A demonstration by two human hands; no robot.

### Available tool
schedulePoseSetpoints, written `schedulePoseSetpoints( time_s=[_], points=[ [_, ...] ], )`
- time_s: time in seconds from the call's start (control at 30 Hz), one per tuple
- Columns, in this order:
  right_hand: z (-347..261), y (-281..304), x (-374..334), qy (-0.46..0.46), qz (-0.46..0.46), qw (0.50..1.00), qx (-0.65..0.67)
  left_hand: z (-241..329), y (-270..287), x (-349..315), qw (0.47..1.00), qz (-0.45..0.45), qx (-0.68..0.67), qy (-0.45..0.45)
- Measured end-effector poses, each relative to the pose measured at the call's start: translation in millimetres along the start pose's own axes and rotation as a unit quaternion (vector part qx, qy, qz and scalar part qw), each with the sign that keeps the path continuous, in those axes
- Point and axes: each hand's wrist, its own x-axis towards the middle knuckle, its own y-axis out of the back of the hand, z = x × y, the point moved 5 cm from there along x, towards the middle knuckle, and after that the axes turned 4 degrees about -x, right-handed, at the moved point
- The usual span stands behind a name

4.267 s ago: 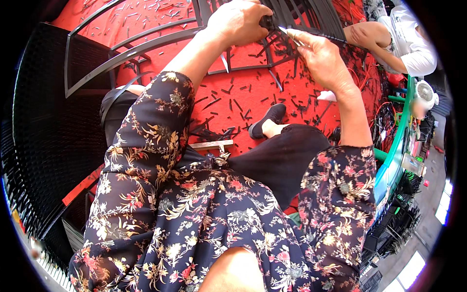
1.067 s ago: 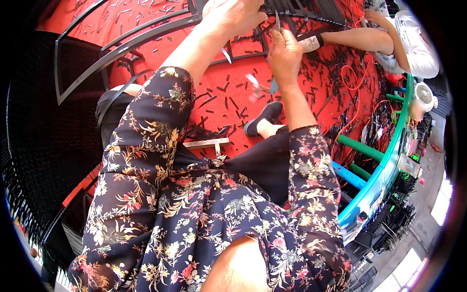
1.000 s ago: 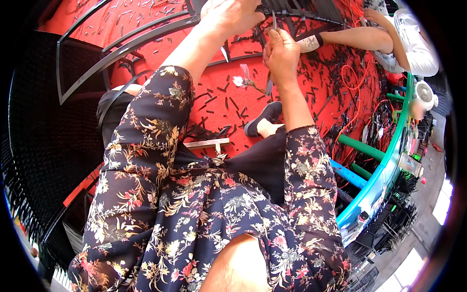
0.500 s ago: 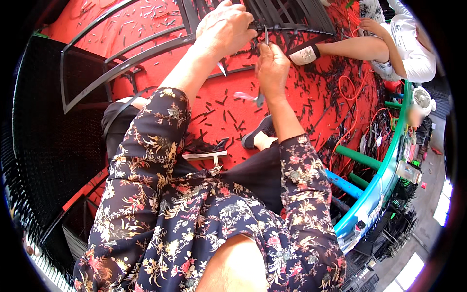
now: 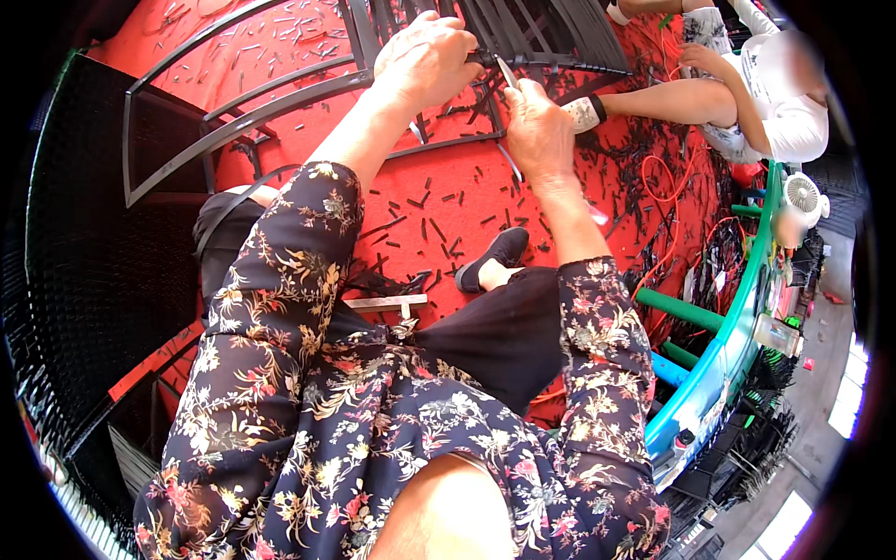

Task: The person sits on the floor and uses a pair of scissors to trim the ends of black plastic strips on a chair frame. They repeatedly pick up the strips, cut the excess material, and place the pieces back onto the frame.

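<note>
A black frame (image 5: 252,119) with curved bars lies in front of me, with long black strips (image 5: 574,33) drawn over its far right part. My left hand (image 5: 423,61) rests at the frame's bar where the strips meet it. Its fingers are curled, and what they grip is hidden. Just right of it, my right hand (image 5: 541,131) is closed around a slim tool with a pointed metal blade (image 5: 507,72). The blade points up and left toward the strips and the left fingertips. The tool's handle is mostly covered by my hand.
Short black offcuts (image 5: 439,229) are scattered over the red floor covering (image 5: 485,182). At right sits another person (image 5: 784,112), one leg stretched toward the frame. A white fan (image 5: 803,196) and a green-blue curved rail (image 5: 737,350) stand nearby. A dark woven panel (image 5: 93,243) fills the left.
My right hand has shifted slightly right and down, and its blade now tilts up-left instead of pointing nearly straight up. My left hand stays at the bar. The other person has moved slightly.
</note>
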Motion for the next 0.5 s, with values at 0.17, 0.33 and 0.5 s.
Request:
schedulePoseSetpoints(
  time_s=[0.17,0.33,0.5],
  points=[
    [-2,-41,-22,-0.255,-0.081,0.74,0.617,13,13,0,1.0,-0.017,-0.024,-0.001],
    [-19,-45,-26,-0.276,-0.117,0.514,0.804,15,20,-2,0.999,-0.013,-0.036,-0.002],
    [-27,-58,-25,-0.23,-0.135,0.355,0.896,3,7,1,0.999,-0.012,-0.03,-0.004]
  ],
)
